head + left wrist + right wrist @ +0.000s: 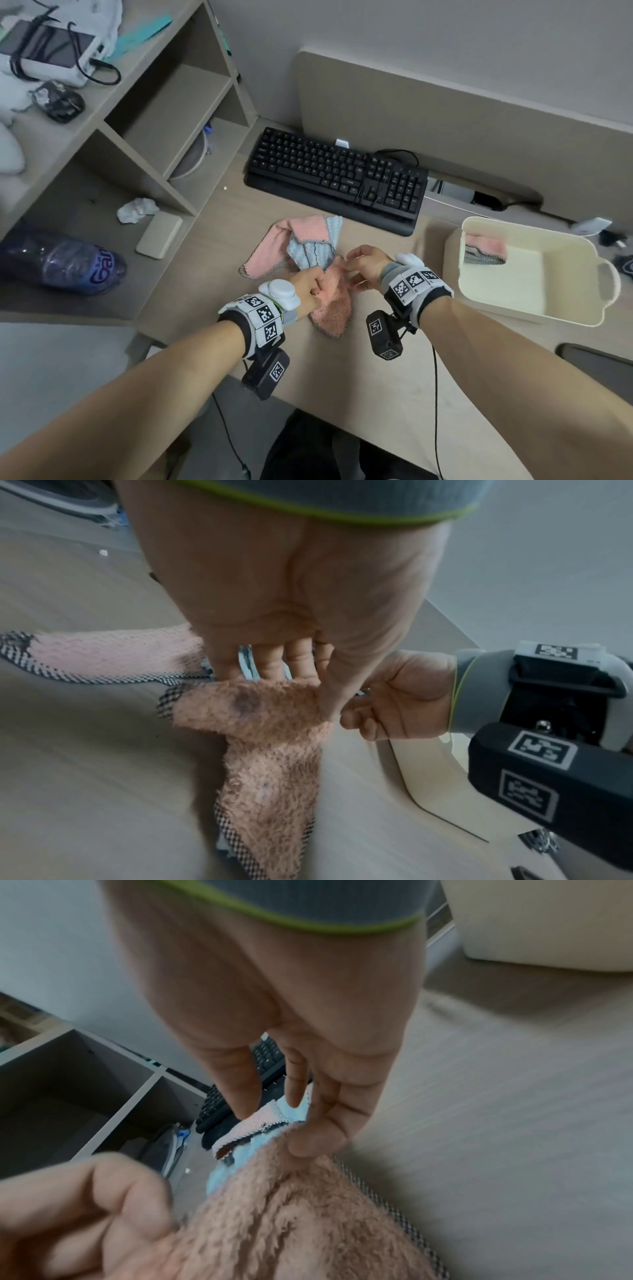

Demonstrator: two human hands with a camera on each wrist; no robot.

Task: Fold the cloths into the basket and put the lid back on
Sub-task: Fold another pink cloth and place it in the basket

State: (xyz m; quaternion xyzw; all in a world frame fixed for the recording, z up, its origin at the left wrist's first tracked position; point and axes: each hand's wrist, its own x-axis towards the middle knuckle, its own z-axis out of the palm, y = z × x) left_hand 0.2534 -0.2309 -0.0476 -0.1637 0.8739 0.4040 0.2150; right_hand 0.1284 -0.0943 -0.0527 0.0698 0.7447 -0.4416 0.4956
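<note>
A fluffy pink cloth (330, 303) hangs between both hands just above the desk. My left hand (317, 286) grips its left part, fingers curled into the fabric (260, 704). My right hand (352, 270) pinches its upper right edge between thumb and fingers (308, 1142). Behind the hands, a loose pile of pink and blue cloths (301, 245) lies on the desk. The cream basket (534, 310) stands open at the right, with one folded pink cloth (484, 248) in its far left corner. No lid shows in any view.
A black keyboard (337, 174) lies behind the cloth pile. A shelf unit (137, 144) stands at the left, holding a water bottle (68, 262), a crumpled tissue (137, 209) and a small cream box (159, 234). The desk's front edge runs under my forearms.
</note>
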